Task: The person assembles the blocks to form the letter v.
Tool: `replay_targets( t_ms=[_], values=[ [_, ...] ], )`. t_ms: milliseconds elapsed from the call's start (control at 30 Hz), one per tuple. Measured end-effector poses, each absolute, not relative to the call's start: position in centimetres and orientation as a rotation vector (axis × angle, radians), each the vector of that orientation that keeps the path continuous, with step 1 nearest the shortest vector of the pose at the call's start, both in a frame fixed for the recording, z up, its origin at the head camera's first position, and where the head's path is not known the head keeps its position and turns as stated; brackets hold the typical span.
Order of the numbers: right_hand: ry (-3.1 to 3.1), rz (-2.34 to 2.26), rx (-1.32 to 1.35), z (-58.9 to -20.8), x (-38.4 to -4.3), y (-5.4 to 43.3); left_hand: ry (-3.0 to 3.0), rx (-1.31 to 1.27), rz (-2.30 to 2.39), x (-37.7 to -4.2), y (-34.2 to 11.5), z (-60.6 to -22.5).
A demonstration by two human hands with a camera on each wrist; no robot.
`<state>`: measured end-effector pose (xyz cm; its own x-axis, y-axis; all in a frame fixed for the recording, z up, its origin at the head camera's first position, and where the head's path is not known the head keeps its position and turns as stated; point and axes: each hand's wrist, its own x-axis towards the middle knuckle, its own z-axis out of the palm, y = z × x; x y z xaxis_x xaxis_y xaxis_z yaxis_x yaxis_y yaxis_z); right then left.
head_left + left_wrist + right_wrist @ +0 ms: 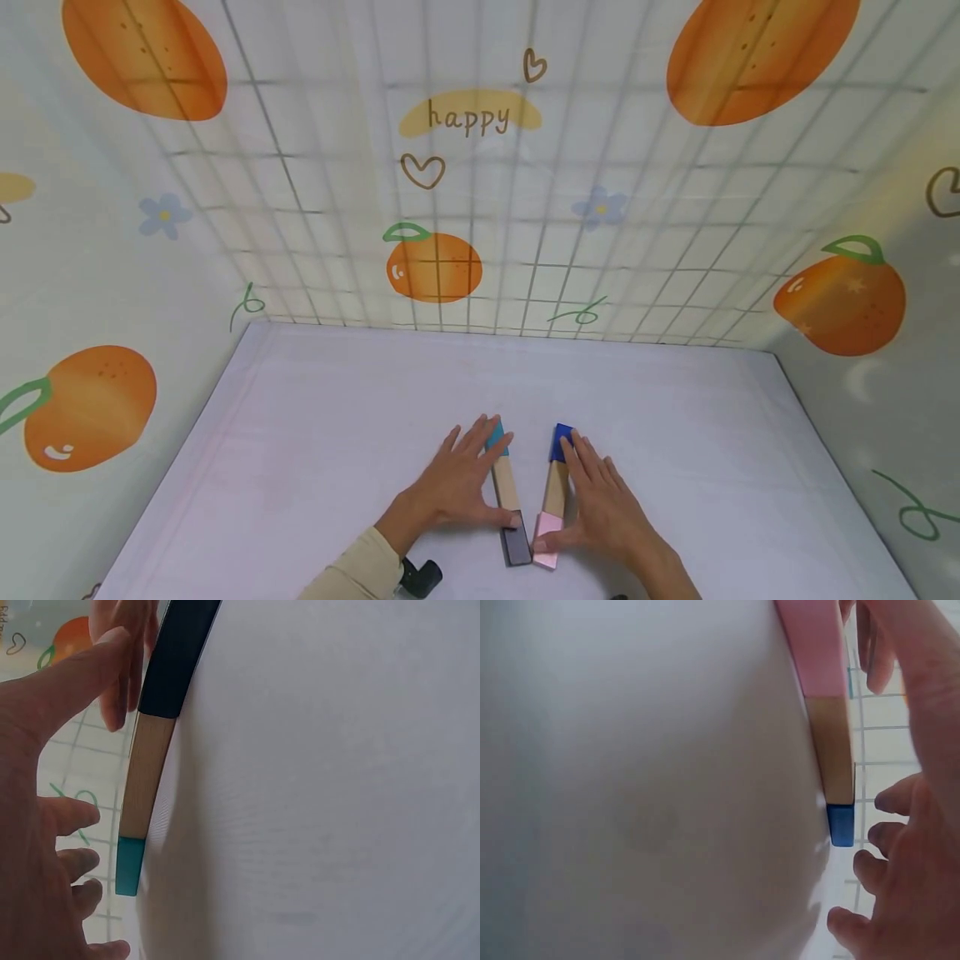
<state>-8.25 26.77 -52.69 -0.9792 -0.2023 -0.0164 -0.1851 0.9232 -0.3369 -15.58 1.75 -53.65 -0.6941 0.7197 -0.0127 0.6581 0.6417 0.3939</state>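
Observation:
Two rows of blocks lie end to end on the white surface, close together at the near end and wider apart at the far end. The left row has a light-blue block (130, 866), a plain wooden block (506, 485) and a dark grey block (516, 546). In the right row are a dark-blue block (561, 442), another plain wooden block (556, 489) and a pink block (551, 522). My left hand (457, 486) spreads over the left row, thumb at the dark block, fingers by the light-blue one. My right hand (609, 507) mirrors it, thumb at the pink block, fingertips by the dark-blue one.
The white tabletop (322, 417) ends at a back wall of patterned cloth (330, 242) with grid lines and printed oranges. Similar cloth hangs along both sides. A black device (422, 578) sits at my left wrist.

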Motion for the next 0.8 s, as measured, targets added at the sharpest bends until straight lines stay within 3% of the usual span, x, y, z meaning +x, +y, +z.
replay_targets(
  t_ms=[800],
  values=[
    [2.993, -0.458, -0.305, -52.75, -8.62, 26.86, 2.667, 1.198, 0.493, -15.17, 2.08, -54.12]
  ],
)
